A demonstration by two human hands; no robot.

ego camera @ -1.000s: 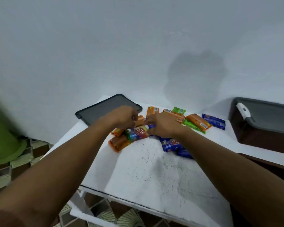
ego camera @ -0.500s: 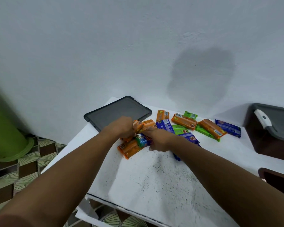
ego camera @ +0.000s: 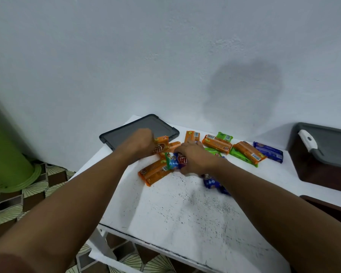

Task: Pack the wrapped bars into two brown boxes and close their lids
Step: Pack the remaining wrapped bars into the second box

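On the white table [ego camera: 185,223], both hands grip glossy wrapped bars: left [ego camera: 141,143] orange [ego camera: 161,146], right [ego camera: 195,158] multicoloured [ego camera: 173,161].

The brown box [ego camera: 323,166] runs off the right edge. The right hand [ego camera: 195,158] hides part of the blue bar [ego camera: 212,182]. Wrapper print is too small to read.

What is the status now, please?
Left hand shut on orange bar. Right hand gripping multicolour bar. Brown box lidded, right. Nothing packed.
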